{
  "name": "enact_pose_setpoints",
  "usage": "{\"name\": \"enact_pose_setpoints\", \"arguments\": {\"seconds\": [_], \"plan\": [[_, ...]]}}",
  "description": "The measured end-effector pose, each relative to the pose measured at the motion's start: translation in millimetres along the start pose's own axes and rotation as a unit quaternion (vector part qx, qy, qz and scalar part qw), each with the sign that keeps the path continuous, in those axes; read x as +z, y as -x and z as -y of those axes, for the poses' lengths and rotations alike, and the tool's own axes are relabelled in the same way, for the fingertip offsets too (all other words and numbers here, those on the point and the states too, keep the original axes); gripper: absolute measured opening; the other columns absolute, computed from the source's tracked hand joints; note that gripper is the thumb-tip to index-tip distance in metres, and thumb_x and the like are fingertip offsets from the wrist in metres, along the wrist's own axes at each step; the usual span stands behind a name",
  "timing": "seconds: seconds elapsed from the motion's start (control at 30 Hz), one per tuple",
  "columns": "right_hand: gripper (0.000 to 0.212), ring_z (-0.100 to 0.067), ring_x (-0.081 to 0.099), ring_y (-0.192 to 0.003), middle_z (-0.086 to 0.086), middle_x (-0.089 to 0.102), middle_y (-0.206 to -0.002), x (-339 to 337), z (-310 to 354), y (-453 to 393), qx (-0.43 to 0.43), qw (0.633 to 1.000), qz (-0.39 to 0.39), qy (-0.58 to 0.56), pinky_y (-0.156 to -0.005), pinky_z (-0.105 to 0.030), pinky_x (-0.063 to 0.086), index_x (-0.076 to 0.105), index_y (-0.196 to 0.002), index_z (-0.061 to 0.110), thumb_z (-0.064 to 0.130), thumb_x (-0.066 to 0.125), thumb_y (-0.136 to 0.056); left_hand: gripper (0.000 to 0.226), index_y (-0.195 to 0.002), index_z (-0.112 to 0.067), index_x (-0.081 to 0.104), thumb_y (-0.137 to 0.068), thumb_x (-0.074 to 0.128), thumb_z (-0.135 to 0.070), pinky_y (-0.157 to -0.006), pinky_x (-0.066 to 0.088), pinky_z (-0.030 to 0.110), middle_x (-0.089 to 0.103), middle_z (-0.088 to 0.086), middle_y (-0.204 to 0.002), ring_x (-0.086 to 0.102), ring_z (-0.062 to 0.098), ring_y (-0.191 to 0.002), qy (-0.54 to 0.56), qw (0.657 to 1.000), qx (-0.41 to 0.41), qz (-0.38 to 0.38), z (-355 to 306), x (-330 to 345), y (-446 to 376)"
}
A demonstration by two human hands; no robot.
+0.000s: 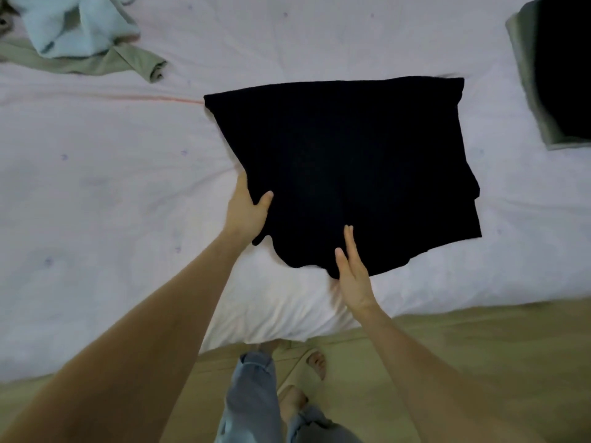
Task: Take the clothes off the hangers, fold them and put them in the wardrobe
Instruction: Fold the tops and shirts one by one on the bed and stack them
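A black garment (pixel 345 167), partly folded into a rough rectangle, lies flat on the white bed (pixel 112 187). My left hand (pixel 248 207) grips its left edge, thumb on top of the cloth and fingers hidden under it. My right hand (pixel 353 273) is at the garment's near edge with straight fingers resting on the black fabric. No hanger shows in view.
A light blue garment (pixel 73 24) and an olive green one (pixel 105 60) lie crumpled at the bed's far left. A folded stack, black on grey-green (pixel 550 75), sits at the right edge. The tan floor (pixel 479 346) and my feet lie below the bed's near edge.
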State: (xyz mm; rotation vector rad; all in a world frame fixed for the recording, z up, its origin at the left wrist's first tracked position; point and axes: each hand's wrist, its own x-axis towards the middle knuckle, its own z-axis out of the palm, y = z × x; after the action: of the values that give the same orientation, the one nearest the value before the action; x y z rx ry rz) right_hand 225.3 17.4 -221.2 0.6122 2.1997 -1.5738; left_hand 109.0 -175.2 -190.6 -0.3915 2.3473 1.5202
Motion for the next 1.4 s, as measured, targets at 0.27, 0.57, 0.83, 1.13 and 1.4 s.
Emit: {"name": "enact_pose_setpoints", "arguments": {"seconds": [0.27,0.57,0.83,1.13,1.4], "plan": [[0.043,-0.01,0.041,-0.134,0.004,0.043,-0.147,-17.7,63.5,-1.3,0.016,0.998,-0.047,-0.024,-0.11,-0.024,0.034,0.04,-0.146,0.021,0.024,0.043,-0.103,0.055,-0.146,-0.029,0.03,-0.096,0.046,-0.012,-0.103,0.041,0.03,0.05,-0.012,-0.133,0.049,0.012,-0.123,0.042,0.998,0.037,0.018,-34.5,-17.6,5.0],[0.058,-0.022,0.056,-0.122,-0.009,0.057,-0.134,-61.5,151.5,-42.0,0.109,0.92,0.078,-0.368,-0.107,-0.039,0.042,0.048,-0.138,0.013,0.053,0.029,-0.101,0.064,-0.153,-0.03,0.023,-0.097,0.049,-0.011,-0.102,0.033,0.014,0.043,-0.011,-0.146,0.042,0.001,-0.129,0.029,0.981,0.114,0.155,-118.2,23.1,-11.9],[0.073,-0.028,0.043,-0.135,-0.01,0.04,-0.151,-174.3,127.6,-90.3,0.127,0.905,-0.011,-0.405,-0.115,-0.047,0.028,0.045,-0.142,0.021,0.069,0.018,-0.094,0.067,-0.154,-0.03,0.018,-0.097,0.049,-0.013,-0.067,0.039,-0.003,0.057,0.002,-0.132,0.057,0.0,-0.085,-0.061,0.941,0.161,0.29,-177.1,149.8,-27.4],[0.065,-0.023,0.058,-0.102,-0.007,0.06,-0.119,-252.2,53.1,-149.2,0.235,0.941,-0.037,-0.241,-0.091,-0.036,0.045,0.057,-0.127,0.015,0.064,0.027,-0.097,0.068,-0.154,-0.027,0.008,-0.1,0.048,-0.031,-0.071,0.058,0.033,0.066,0.006,-0.11,0.068,0.021,-0.088,-0.214,0.878,0.064,0.423,-162.3,248.9,-62.3],[0.056,-0.003,0.059,-0.106,0.01,0.061,-0.12,-250.2,102.5,-190.3,0.052,0.997,-0.025,-0.058,-0.093,-0.025,0.047,0.053,-0.129,0.026,0.06,0.059,-0.085,0.054,-0.123,-0.008,0.056,-0.071,0.052,0.007,-0.09,0.04,0.037,0.057,0.009,-0.119,0.052,0.029,-0.107,-0.335,0.881,0.333,-0.019,-182.9,172.6,-144.6]]}}
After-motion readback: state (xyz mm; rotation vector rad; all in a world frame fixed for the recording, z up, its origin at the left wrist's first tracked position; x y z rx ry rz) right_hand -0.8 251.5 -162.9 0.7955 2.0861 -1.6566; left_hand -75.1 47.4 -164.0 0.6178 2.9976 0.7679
